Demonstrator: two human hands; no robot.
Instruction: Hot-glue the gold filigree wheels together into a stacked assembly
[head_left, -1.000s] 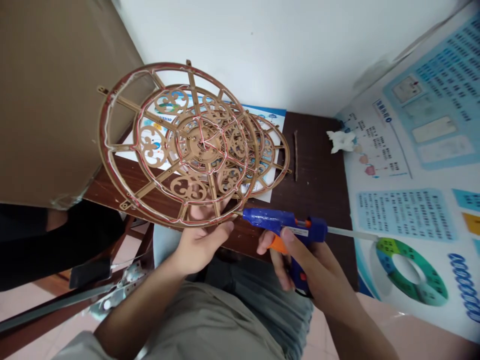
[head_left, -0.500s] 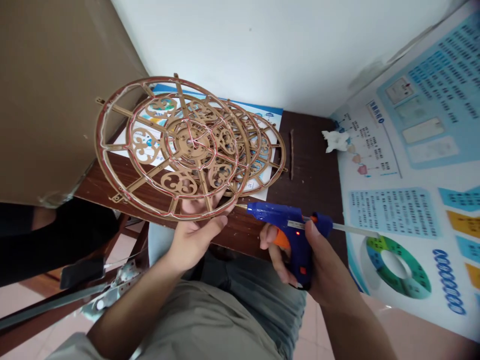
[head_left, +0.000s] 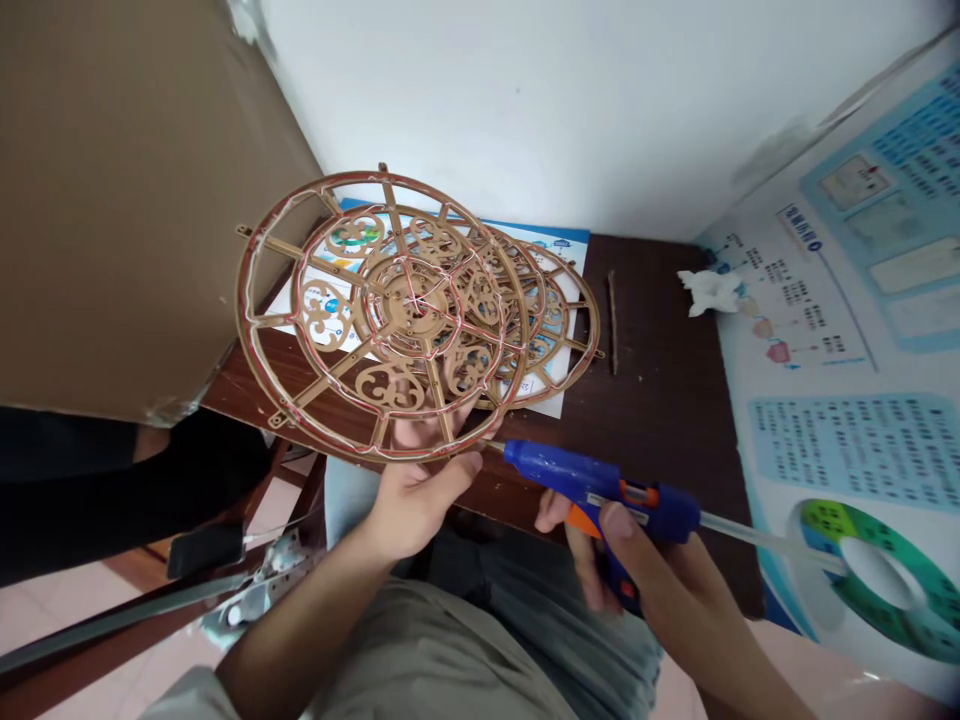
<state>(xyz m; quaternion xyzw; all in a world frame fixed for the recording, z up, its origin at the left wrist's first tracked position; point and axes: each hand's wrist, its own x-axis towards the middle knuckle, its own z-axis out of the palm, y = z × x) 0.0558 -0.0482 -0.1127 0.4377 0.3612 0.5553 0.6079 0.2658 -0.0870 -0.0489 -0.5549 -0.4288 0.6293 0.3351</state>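
Observation:
My left hand (head_left: 416, 500) grips the lower rim of a layered, laser-cut wooden wheel model (head_left: 409, 300), with its fingers behind the spokes. The model has several stacked ornate rings, threaded with thin red and white lines. My right hand (head_left: 645, 560) is shut around the handle of a blue and orange hot glue gun (head_left: 592, 480). Its metal nozzle points left and ends just beside the model's lower rim. A translucent glue stick (head_left: 765, 535) runs out from the back of the gun.
Beneath the model lies a printed sheet (head_left: 559, 250) on a dark wooden table (head_left: 660, 440), with a thin stick (head_left: 613, 320) and crumpled tissue (head_left: 709, 290) nearby. A cardboard panel (head_left: 120, 200) stands left, a printed poster (head_left: 855, 450) right, a white wall behind.
The whole scene has shifted right and down in view. The glue gun tilts a little more, with its back end lower, and its nozzle stays near the model's rim. Both hands keep their hold.

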